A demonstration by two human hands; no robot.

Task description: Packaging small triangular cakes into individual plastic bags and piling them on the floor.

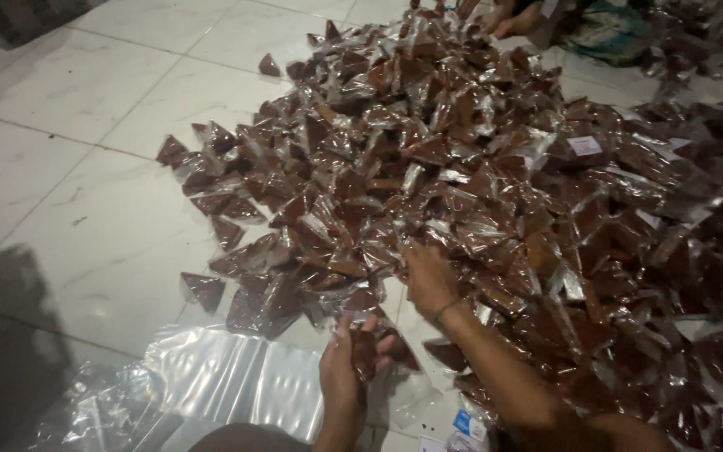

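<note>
A big heap of small triangular clear packets (pixel 479 159) filled with a dark red-brown stuff covers the white tiled floor. My left hand (pixel 343 368) is low in the middle and grips a few of these packets (pixel 366 351), held upright between thumb and fingers. My right hand (pixel 430 276), a thin band on its wrist, reaches forward into the near edge of the heap, palm down, fingers among the packets. Whether it grips one is hidden.
A large empty clear plastic bag (pixel 219 381) lies on the floor at the lower left. Single packets (pixel 202 289) lie loose left of the heap. Another person's foot (pixel 519 21) and patterned cloth (pixel 608 33) show at the top.
</note>
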